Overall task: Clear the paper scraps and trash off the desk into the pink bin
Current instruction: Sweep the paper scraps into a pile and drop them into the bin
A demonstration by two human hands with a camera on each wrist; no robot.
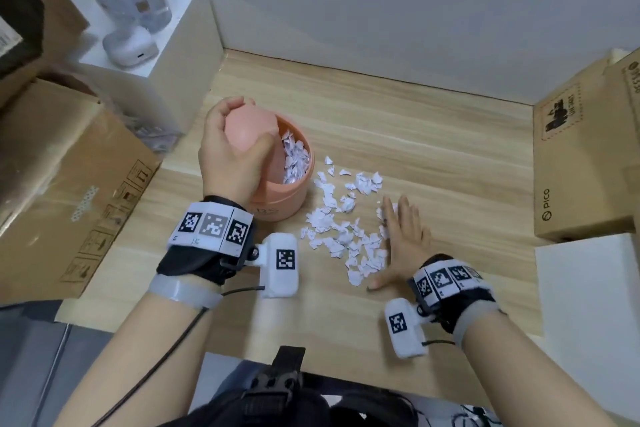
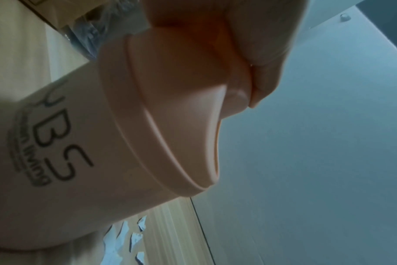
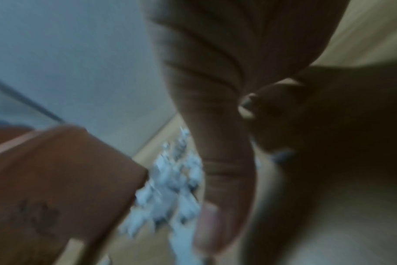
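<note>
The left hand (image 1: 230, 149) curls round the swing lid (image 1: 251, 130) of the pink bin (image 1: 287, 198), thumb on the near side and fingers over the far edge, so the lid sits tipped up inside the rim. Through the gap to the right of the lid, white paper scraps already in the bin (image 1: 296, 159) show. In the left wrist view the bin's wall (image 2: 79, 143) with dark printed lettering fills the left half, and the fingers (image 2: 261, 44) press on the raised lid edge above the rim.

The bin stands on the wooden desk (image 1: 433, 135), just left of a loose spread of torn white paper scraps (image 1: 341, 229). The nearest scraps lie just beside the bin's base. The right hand (image 1: 403, 246) lies flat on the desk at the right edge of that spread, fingers straight and together, palm down, thumb stretched toward the person, holding nothing; its inner edge touches the scraps. The right wrist view is blurred, yet it shows the straight fingers (image 3: 215, 125) beside the pale scraps (image 3: 170, 188) with the bin's side beyond them.

Cardboard boxes (image 1: 581, 156) flank the desk on both sides.
</note>
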